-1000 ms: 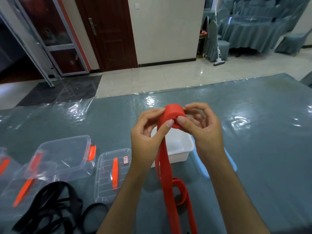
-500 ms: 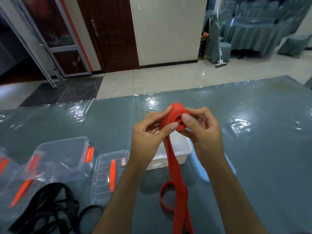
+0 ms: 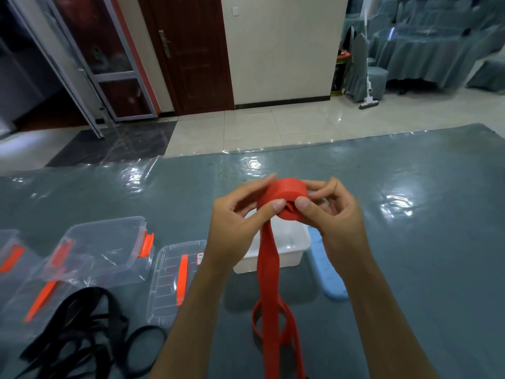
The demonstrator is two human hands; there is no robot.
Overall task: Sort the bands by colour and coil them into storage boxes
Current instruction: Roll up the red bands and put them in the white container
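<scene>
A red band (image 3: 284, 195) is partly rolled into a thick coil that I hold above the table. My left hand (image 3: 237, 222) grips the coil's left side and my right hand (image 3: 333, 214) pinches its right side, thumbs on the near face. The loose tail (image 3: 269, 283) hangs down to the table and loops near the front edge. A white open box (image 3: 289, 253) sits right under the coil. Black bands (image 3: 76, 332) lie tangled at the lower left.
A clear storage box (image 3: 109, 250) with orange latches stands at the left, another partly seen at the far left. A clear lid (image 3: 175, 277) with an orange handle lies beside it. A light blue lid (image 3: 325, 266) lies right of the white box. The table wears a shiny plastic cover.
The coil has turned in my fingers and taken up more band. The loose tail on the table has shifted and its loop has moved.
</scene>
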